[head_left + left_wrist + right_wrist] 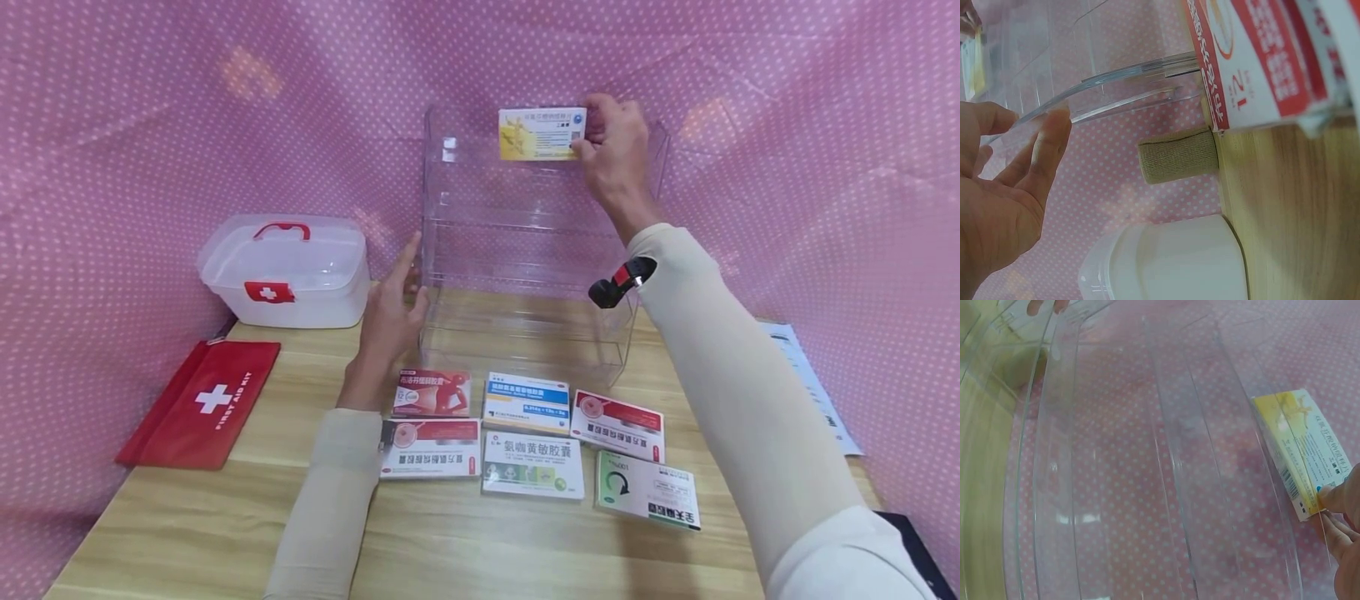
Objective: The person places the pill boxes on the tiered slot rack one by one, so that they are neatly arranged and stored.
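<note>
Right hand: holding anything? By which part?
Yes: the right hand pinches the yellow-white box by its right end in head view, thumb on the printed face.

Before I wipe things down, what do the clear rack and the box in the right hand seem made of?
Rack: glossy clear plastic, probably acrylic; the dotted backdrop shows through and edges glint. Box: likely thin, smooth printed cardboard, with crisp corners.

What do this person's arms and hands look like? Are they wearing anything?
Both the left hand and right hand are ungloved. The arms wear long, plain beige sleeves, with paler, whitish fabric higher on the right arm. At the right wrist sits a small black device with a red part; a dark bit shows by the left cuff.
</note>
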Available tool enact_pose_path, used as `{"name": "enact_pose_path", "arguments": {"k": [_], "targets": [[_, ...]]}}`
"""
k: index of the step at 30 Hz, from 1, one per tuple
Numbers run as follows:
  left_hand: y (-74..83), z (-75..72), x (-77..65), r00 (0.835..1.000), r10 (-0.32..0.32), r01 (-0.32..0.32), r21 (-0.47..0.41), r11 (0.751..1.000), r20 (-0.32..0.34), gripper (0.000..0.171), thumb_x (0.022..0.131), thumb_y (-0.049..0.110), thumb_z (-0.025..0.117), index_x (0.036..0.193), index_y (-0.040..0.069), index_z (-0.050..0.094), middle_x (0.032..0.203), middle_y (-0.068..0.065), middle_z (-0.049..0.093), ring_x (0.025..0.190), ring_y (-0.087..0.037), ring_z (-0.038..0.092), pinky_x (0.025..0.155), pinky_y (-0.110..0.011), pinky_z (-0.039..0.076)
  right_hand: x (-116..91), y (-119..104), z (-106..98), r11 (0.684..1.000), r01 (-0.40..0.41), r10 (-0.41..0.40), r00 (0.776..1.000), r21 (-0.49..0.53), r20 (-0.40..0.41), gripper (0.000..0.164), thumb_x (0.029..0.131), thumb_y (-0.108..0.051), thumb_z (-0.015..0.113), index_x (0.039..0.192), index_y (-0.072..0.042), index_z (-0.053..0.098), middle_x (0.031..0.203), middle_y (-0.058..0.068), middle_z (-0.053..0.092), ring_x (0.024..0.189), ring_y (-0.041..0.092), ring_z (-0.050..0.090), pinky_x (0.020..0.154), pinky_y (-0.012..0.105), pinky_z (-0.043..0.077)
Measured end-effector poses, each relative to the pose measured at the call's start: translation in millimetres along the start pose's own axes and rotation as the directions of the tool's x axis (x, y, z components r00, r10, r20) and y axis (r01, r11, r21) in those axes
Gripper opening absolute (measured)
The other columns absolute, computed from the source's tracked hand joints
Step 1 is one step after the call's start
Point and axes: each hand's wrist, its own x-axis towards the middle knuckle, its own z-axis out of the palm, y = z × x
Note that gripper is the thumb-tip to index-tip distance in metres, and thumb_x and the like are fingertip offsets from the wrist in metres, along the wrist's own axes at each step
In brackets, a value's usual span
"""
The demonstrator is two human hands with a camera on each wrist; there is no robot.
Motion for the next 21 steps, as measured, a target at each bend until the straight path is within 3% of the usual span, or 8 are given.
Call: {"name": "enact_pose_path", "arguments": {"k": [4,15,21], "targets": [[0.0,-0.4,-0.2,1.0,0.004,-0.004,-0.01,1.0,0.001,0.082,0.1,0.001,0.062,0.171,0.029,0.032,0.157,-0.02,0.06,0.124,-0.043,0.073,0.102,-0.059,0.062,-1.4,-6.4,7.3,1.0,0.006,-0.006,1.0,-0.018,0.013,0.052,0.095,0.004,0.07,0.145,-0.013,0.067,0.116,0.0,0.048,0.122,0.02,0.069,0.1,0.012,0.057],[1.6,-2.4,-0.8,1.0,-0.003,0.003,0.004,1.0,0.006,0.083,0.1,0.002,0.063,0.171,0.03,0.032,0.152,-0.021,0.064,0.12,-0.043,0.074,0.104,-0.059,0.061,-7.6,-27.6,32.4,0.998,0.039,-0.036,0.998,-0.054,0.052,0.051,0.1,0.0,0.066,0.15,-0.01,0.062,0.137,0.014,0.056,0.122,0.019,0.065,0.102,0.016,0.056],[2.0,-2.2,-0.3,1.0,0.003,-0.003,-0.002,1.0,0.001,0.082,0.1,0.001,0.063,0.171,0.028,0.032,0.152,-0.02,0.064,0.119,-0.042,0.075,0.104,-0.059,0.061,-9.5,-36.3,39.2,0.991,0.081,-0.074,0.995,-0.11,0.065,0.044,0.103,-0.005,0.062,0.147,-0.009,0.063,0.135,0.014,0.057,0.122,0.022,0.063,0.103,0.025,0.056]]}}
